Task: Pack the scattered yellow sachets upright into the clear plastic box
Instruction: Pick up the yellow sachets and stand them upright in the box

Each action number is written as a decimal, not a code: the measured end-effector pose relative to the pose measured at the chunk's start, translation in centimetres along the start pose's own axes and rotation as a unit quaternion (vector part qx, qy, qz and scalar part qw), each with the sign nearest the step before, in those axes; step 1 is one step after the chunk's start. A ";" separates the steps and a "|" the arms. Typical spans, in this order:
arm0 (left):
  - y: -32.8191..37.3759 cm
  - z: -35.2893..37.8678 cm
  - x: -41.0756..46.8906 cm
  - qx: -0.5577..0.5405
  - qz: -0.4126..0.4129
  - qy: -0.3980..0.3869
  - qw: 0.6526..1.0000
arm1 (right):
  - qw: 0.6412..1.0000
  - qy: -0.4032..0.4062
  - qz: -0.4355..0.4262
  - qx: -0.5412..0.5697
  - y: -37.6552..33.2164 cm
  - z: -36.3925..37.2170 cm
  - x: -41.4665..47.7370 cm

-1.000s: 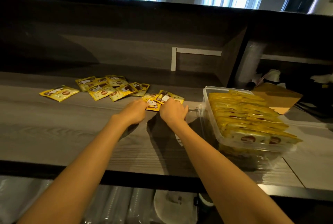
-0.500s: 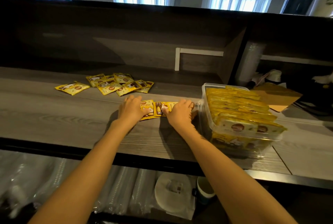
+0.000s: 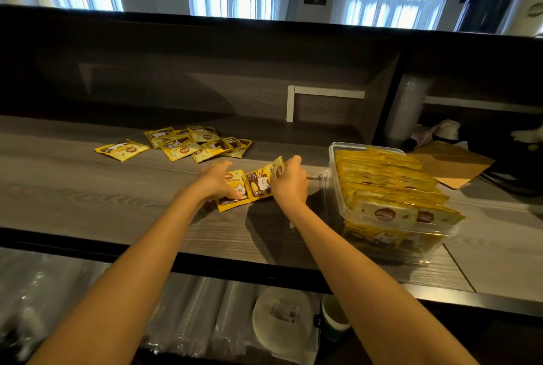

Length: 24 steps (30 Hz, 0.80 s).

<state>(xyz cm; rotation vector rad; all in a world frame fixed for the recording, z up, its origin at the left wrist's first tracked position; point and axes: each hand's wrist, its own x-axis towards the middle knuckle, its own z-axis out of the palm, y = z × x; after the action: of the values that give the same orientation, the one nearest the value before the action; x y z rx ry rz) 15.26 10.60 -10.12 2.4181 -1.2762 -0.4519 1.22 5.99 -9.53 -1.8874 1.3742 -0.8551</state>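
Nearby — loose sachets [image 3: 202,144], cardboard [image 3: 449,163].

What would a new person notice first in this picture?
Probably the clear plastic box at right, packed with upright yellow sachets. Next, the left hand and right hand gathering a few sachets mid-counter, and a loose pile beyond them.

Box [image 3: 332,159] on surface [image 3: 88,203], right side, sachets packed upright inside [image 3: 382,179]. Loose sachet pile [image 3: 194,144] far left of box, one sachet [image 3: 122,150] apart at pile's left. Few sachets [image 3: 249,185] between both hands, just left of box.
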 end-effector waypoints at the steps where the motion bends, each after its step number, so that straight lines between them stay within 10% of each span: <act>1: 0.1 0.0 -0.2 0.005 -0.004 0.029 1.000 | 0.999 0.007 -0.033 -0.009 -0.2 -0.1 -0.3; 12: 4.5 -4.9 -3.6 -0.163 0.053 0.320 0.932 | 0.965 0.106 -0.233 -0.061 -6.3 -4.5 -0.9; 24: 15.8 -5.5 -4.0 -0.226 0.225 0.339 0.885 | 0.964 0.201 -0.164 0.047 -4.1 -16.6 4.2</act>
<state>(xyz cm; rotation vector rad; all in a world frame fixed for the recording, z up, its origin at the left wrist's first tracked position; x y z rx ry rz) 4.15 6.64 2.48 1.5881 -1.1743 0.2081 -8.96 0.94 3.95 -1.9683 1.2286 -1.5114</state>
